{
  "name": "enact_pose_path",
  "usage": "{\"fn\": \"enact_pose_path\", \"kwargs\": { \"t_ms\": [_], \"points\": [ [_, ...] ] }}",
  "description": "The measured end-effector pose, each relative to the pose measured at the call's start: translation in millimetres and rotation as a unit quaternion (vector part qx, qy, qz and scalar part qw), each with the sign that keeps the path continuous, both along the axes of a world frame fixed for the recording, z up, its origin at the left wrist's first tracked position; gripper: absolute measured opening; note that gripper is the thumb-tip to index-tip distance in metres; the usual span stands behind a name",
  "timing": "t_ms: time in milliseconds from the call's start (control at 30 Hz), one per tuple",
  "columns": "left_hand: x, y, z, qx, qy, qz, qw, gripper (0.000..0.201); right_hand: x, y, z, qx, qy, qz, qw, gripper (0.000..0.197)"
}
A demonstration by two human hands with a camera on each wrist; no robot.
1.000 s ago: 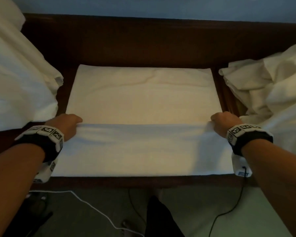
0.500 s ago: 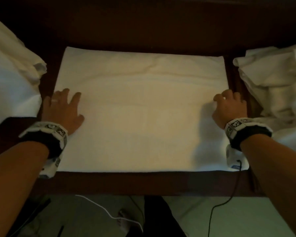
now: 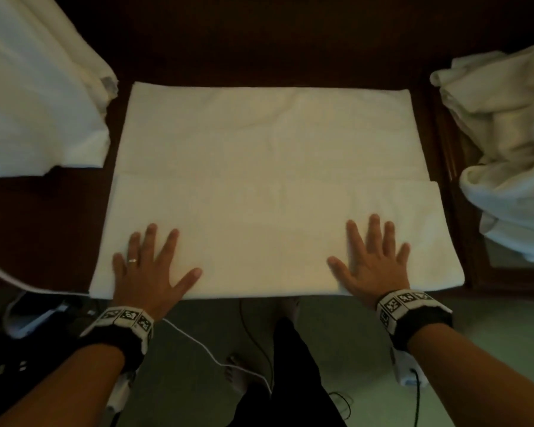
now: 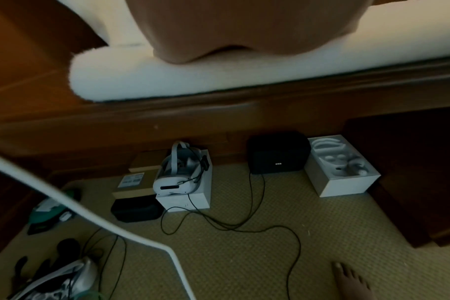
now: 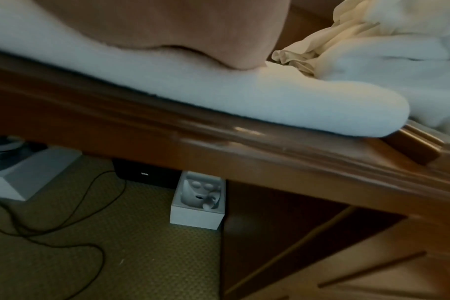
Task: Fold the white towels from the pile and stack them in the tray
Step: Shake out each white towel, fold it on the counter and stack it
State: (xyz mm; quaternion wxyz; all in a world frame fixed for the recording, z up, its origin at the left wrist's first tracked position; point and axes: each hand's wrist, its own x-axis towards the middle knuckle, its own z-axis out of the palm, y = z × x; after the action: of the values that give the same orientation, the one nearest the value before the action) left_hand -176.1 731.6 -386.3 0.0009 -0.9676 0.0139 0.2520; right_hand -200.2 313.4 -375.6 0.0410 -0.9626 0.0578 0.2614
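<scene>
A white towel (image 3: pixel 272 167) lies flat on the dark wooden table, its near part folded over so a fold edge runs across the middle. My left hand (image 3: pixel 150 266) lies flat on the near left of the towel, fingers spread. Flat with spread fingers too, my right hand (image 3: pixel 372 260) presses the near right part. In both wrist views only the heel of each palm shows, resting on the towel's thick near edge (image 4: pixel 167 81) (image 5: pixel 219 89). A crumpled pile of white towels (image 3: pixel 506 143) sits at the right, over a wooden tray rim (image 3: pixel 444 143).
More white cloth (image 3: pixel 34 97) is heaped at the far left of the table. Under the table edge, on the carpet, stand boxes with a white headset (image 4: pixel 179 172), black cases and loose black cables (image 4: pixel 231 225). A bare foot (image 4: pixel 352 282) is below.
Both hands carried the near edge of the towel forward, let it go, then drew back toward me. They now lie flat and spread on the folded near part.
</scene>
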Motion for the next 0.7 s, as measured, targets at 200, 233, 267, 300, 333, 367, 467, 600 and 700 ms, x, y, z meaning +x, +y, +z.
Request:
{"fn": "enact_pose_path", "kwargs": {
  "t_ms": [200,233,267,300,333,367,467,600,700],
  "points": [
    [27,-46,4,-0.022,-0.053,-0.125,0.99,0.093,18,54,1,0.012,-0.032,0.096,0.995,0.082],
    [32,-57,0,-0.024,-0.054,-0.153,0.986,0.09,23,62,-1,0.017,-0.029,0.113,0.993,0.081],
    [37,-62,-5,-0.024,-0.056,-0.16,0.985,0.087,27,67,-4,0.021,-0.024,0.122,0.992,0.081],
    [43,-58,-10,-0.021,-0.059,-0.14,0.988,0.086,29,70,-6,0.025,-0.023,0.123,0.992,0.081],
    [50,-48,-13,-0.02,-0.062,-0.092,0.994,0.087,31,71,-7,0.027,-0.023,0.123,0.992,0.081],
    [55,-33,-15,-0.019,-0.059,-0.026,0.998,0.09,31,70,-9,0.028,-0.023,0.123,0.992,0.081],
    [62,-6,-11,-0.005,-0.055,0.1,0.993,0.099,32,68,-9,0.032,-0.015,0.123,0.992,0.082],
    [42,-43,-12,-0.034,-0.059,-0.054,0.996,0.087,39,66,-7,0.046,-0.013,0.142,0.989,0.083],
    [37,-47,-19,-0.034,-0.052,-0.064,0.996,0.084,42,22,-11,0.039,-0.033,0.159,0.986,0.079]
  ]
}}
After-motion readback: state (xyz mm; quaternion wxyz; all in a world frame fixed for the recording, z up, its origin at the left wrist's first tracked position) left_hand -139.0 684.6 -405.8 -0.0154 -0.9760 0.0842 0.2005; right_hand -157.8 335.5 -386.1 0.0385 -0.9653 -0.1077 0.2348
